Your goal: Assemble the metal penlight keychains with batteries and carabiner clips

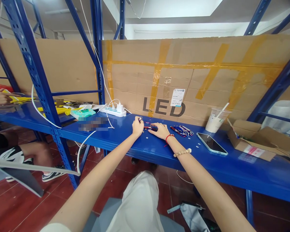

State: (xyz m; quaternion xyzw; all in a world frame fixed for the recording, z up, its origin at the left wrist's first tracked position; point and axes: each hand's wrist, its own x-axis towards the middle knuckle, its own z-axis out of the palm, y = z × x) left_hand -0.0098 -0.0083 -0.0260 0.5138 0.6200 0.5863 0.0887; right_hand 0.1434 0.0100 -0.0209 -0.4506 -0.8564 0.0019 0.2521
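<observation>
My left hand (pixel 137 127) is closed, its thumb and fingers pinching a small shiny metal piece (pixel 140 119) that pokes out at the top. Close beside it on the blue shelf, my right hand (pixel 161 131) rests with curved fingers and thumb around something dark, mostly hidden under them. Between the two hands lies a small red piece (pixel 147 127), and a thin purplish one (pixel 147 122) sits just behind. To the right of my right wrist is a loose pile of slim red, blue and silver metal clips, like carabiners (pixel 182 130).
A phone (pixel 212 143), a plastic cup with a straw (pixel 215 120) and an open cardboard box (pixel 256 141) stand to the right. Leftward are a white power strip (pixel 114 111), cables and a green packet (pixel 82 113). Cardboard (pixel 135 80) walls the back. Another person's hand (pixel 0 97) shows far left.
</observation>
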